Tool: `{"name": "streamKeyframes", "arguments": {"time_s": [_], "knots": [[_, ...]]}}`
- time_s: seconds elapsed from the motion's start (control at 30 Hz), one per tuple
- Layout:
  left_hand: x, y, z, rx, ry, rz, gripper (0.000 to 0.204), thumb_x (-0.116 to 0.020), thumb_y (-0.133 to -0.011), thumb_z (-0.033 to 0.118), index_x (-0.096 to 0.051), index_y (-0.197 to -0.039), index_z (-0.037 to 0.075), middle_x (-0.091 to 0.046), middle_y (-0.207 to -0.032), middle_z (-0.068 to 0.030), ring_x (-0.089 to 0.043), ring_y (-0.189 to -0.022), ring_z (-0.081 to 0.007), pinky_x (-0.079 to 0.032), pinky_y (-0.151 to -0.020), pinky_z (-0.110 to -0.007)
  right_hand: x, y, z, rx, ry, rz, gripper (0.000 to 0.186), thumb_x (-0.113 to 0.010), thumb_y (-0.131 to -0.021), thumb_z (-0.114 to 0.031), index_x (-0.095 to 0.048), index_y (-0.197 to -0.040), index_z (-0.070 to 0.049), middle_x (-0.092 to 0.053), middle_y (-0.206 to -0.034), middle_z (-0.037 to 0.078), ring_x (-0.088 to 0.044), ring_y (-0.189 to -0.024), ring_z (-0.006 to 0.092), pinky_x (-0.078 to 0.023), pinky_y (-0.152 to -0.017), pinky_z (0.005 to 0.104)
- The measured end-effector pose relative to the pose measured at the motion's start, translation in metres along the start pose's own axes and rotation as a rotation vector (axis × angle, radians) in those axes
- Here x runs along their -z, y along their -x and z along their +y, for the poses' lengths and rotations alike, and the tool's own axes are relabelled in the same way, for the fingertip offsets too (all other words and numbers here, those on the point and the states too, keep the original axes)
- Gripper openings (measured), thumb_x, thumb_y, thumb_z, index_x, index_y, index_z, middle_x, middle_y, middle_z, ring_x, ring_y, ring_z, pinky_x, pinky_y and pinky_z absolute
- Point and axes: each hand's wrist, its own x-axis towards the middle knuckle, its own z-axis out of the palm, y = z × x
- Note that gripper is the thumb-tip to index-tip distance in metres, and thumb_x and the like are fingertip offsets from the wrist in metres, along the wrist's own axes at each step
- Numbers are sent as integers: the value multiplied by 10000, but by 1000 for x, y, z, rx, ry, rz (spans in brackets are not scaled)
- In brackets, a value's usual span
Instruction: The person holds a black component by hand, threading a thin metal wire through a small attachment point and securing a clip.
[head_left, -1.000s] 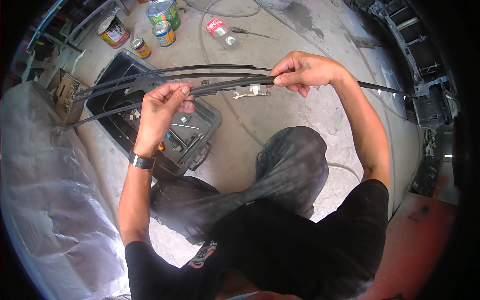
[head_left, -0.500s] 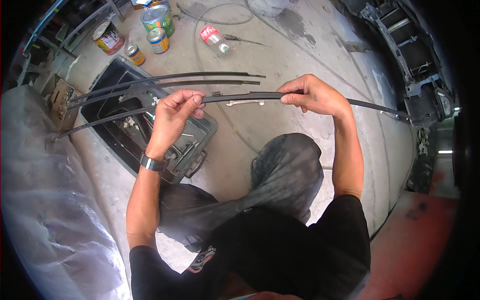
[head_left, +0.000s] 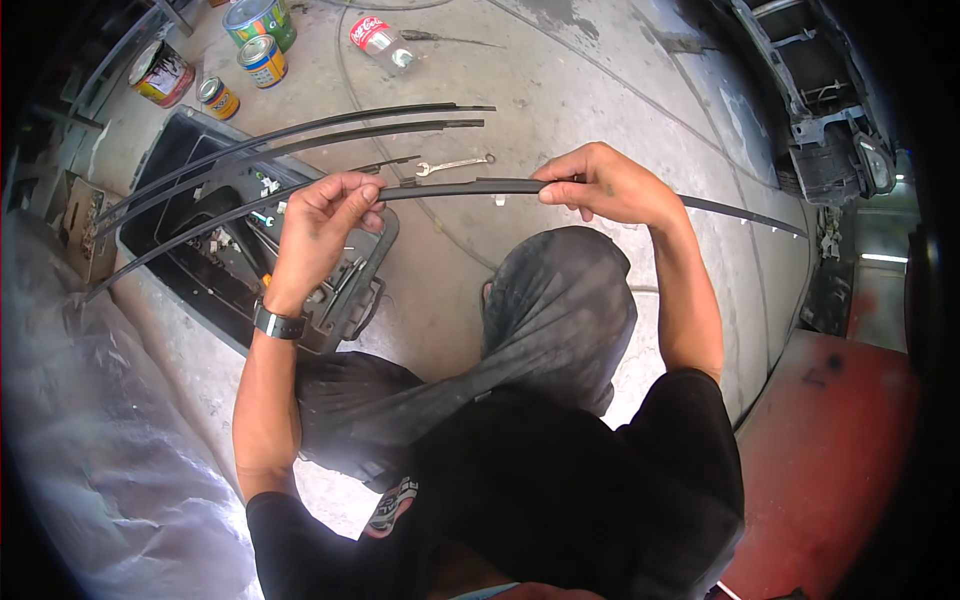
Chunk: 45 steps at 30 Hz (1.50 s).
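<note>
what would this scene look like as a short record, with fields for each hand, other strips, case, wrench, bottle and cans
left hand: pinching the dark strip
right hand: pinching the same strip, farther right
other strips: at least two, crossing over the case
case: dark, open, loose tools inside
wrench: on the floor, beyond the held strip
bottle: clear, red label, lying down
cans: several, upper left

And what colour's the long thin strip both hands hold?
Long thin strip: black, best in the head view.
</note>
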Motion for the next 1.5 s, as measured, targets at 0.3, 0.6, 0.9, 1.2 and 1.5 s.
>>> {"name": "streamKeyframes", "arguments": {"time_s": [0.3,0.6,0.9,1.2,1.5], "knots": [[7,2,-1,5,-5,-7,181,-625,-968,107,-681,-1076,-28,-688,-864,-35,-644,-725,-84,-542,-714,-233,-11,1,-10,-2,49,71,340,-697,-903,-219,-680,-1112,49,-676,-802,133,-615,-676,189,-513,-626,338],[14,12,16,-76,-16,50,176,-641,-956,102,-693,-1077,-14,-699,-873,-40,-655,-740,-86,-542,-714,-229,-22,5,-14,227,131,212,280,-685,-912,-182,-695,-1105,21,-653,-773,84,-517,-624,132,-444,-568,297],[20,11,10,-24,-38,36,182,-646,-958,125,-691,-1075,-6,-696,-844,-26,-651,-730,-76,-544,-697,-226,-22,4,-32,10,61,92,305,-697,-902,-198,-690,-1110,25,-701,-829,125,-583,-635,181,-498,-615,327],[19,12,13,1,-22,14,182,-641,-962,136,-693,-1068,-3,-693,-847,-29,-643,-721,-79,-545,-689,-230,-23,14,-31,-36,-61,24,304,-685,-919,-207,-697,-1137,4,-619,-721,28,-504,-587,93,-456,-528,268],[30,17,14,44,-38,-42,186,-630,-969,140,-692,-1065,-7,-686,-839,-20,-630,-712,-69,-540,-676,-226,-43,26,-39,-131,-149,30,328,-678,-927,-213,-677,-1151,27,-551,-668,12,-504,-586,87,-451,-529,261]]}}
